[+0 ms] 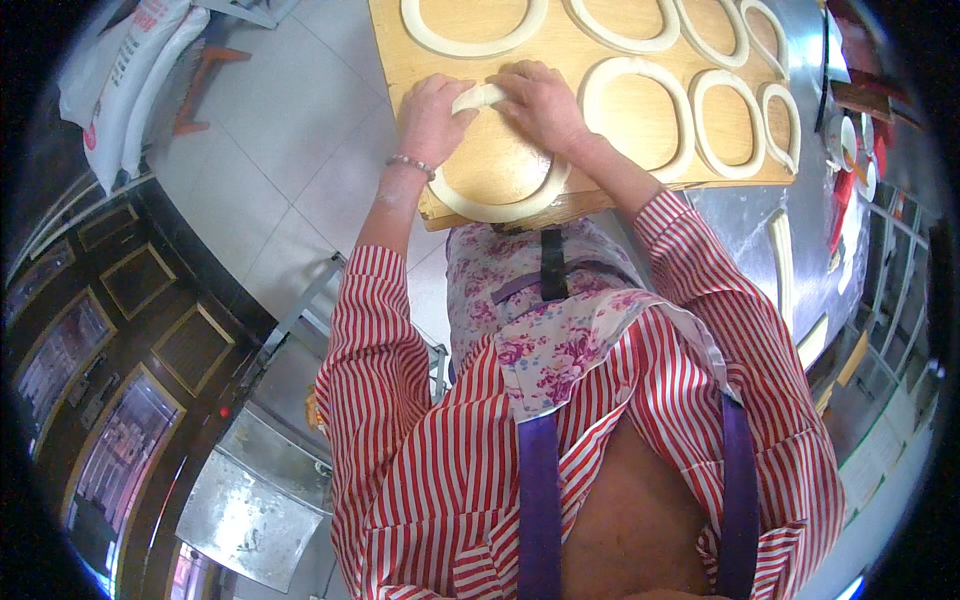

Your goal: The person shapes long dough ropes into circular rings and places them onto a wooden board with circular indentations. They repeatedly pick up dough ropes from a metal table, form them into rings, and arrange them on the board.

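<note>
Both hands, left hand (432, 112) and right hand (540, 100), grip pinching the dough ring (478, 97) on the wooden board (500, 150).

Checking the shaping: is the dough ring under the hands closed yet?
Cannot tell: both hands cover the top of the dough ring, where its ends would meet.

bright even light | soft shadows | sharp centre | fisheye-bent, dark rim

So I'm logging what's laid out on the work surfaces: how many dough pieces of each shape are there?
Closed dough rings on the wooden board: 6
Ring in both hands, unfinished: 1
Straight dough strips on the metal table: 2
Total: 9
</note>
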Demonstrator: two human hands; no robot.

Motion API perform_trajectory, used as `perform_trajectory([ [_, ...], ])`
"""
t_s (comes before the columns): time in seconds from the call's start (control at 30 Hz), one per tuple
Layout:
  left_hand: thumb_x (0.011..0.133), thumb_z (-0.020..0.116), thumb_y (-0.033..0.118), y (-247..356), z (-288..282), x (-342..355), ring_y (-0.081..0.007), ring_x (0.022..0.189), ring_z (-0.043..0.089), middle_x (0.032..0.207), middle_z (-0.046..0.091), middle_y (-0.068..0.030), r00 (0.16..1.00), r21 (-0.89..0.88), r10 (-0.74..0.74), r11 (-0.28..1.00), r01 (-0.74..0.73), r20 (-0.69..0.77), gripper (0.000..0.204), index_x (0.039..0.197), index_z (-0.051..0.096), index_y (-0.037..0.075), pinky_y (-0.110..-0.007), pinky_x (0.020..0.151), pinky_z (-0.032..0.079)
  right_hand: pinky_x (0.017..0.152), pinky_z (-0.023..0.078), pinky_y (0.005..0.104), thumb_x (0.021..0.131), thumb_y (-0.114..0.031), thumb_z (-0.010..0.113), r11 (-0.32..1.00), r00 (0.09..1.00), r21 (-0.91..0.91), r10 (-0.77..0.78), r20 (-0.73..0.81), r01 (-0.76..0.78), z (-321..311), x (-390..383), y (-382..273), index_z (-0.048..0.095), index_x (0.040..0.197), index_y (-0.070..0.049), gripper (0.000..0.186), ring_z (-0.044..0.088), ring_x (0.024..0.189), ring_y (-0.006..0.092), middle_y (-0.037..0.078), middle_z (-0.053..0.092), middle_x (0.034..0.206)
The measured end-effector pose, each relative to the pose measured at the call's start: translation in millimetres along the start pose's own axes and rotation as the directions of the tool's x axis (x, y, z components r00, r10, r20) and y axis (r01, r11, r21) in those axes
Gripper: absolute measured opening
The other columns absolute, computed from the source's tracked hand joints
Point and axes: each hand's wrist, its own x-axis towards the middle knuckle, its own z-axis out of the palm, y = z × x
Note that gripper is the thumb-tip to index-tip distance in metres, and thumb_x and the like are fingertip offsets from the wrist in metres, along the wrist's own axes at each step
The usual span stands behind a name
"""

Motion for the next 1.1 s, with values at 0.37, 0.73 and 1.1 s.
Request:
perform_trajectory([
  [0.37, 0.077, 0.077, 0.015, -7.7, 11.5, 12.2, -0.0318, 0.091, 0.062, 0.092, 0.064, -0.0109, 0.992, -0.043, 0.031, 0.998, -0.036, -0.12, 0.023, 0.098, 0.07, 0.008, -0.043, 0.083, 0.048, 0.09, 0.046, 0.0415, 0.079, -0.023, 0.074, 0.999, 0.998, 0.03, 0.04, 0.055, -0.042, 12.7, 17.8, 11.3, 0.069, 0.106, -0.012, 0.029, 0.06, 0.102, 0.0277, 0.007, 0.064, 0.103],
  [0.73, 0.072, 0.077, 0.008, -14.4, 1.5, 12.5, -0.0317, 0.099, 0.06, 0.1, 0.063, -0.0119, 1.0, -0.027, 0.007, 1.0, -0.008, -0.01, 0.039, 0.109, 0.068, 0.008, -0.042, 0.088, 0.049, 0.09, 0.046, 0.0422, 0.074, -0.021, 0.076, 0.991, 0.988, 0.079, 0.094, 0.124, -0.104, 15.6, 31.9, 2.5, 0.068, 0.105, -0.011, 0.033, 0.061, 0.101, 0.0285, 0.008, 0.066, 0.104],
  [1.1, 0.069, 0.074, 0.001, -22.3, -2.2, 13.1, -0.0323, 0.104, 0.059, 0.105, 0.062, -0.0115, 1.0, -0.129, -0.01, 0.992, 0.006, -0.026, 0.046, 0.114, 0.067, 0.008, -0.042, 0.092, 0.047, 0.091, 0.05, 0.0434, 0.075, -0.016, 0.071, 0.98, 0.986, 0.153, 0.11, 0.128, -0.129, 24.0, 46.8, 1.0, 0.069, 0.107, -0.008, 0.033, 0.064, 0.097, 0.0332, 0.013, 0.067, 0.1],
])
